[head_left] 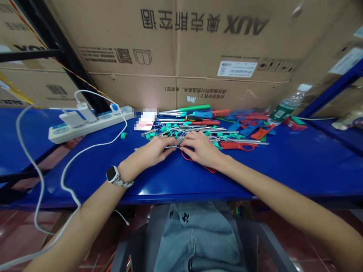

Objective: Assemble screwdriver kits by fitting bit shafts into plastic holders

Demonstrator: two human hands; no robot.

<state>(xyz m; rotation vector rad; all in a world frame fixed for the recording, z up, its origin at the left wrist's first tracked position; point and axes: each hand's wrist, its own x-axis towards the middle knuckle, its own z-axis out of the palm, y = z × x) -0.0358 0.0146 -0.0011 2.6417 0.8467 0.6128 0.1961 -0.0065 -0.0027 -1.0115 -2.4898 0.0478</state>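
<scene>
My left hand (155, 152) is closed round a thin metal tube (172, 146), which pokes out on both sides of the fingers. My right hand (202, 149) pinches at the tube's right end, its fingertips close to those of the left. Exactly what the right fingertips grip is too small to make out. Under my right hand lies a red lighter casing (210, 170), mostly covered by the palm. Just beyond both hands is a pile of small green plastic parts (168, 130), wires and metal tubes. A red stick lighter (238, 146) lies right of my right hand.
Behind the pile are screwdrivers (198, 108) and more blue and red lighter casings (251, 126). A plastic bottle (286, 105) stands at the right. On the left, a white power strip (90, 124) trails cables over the blue table (176, 185). A large cardboard box (181, 45) walls the back.
</scene>
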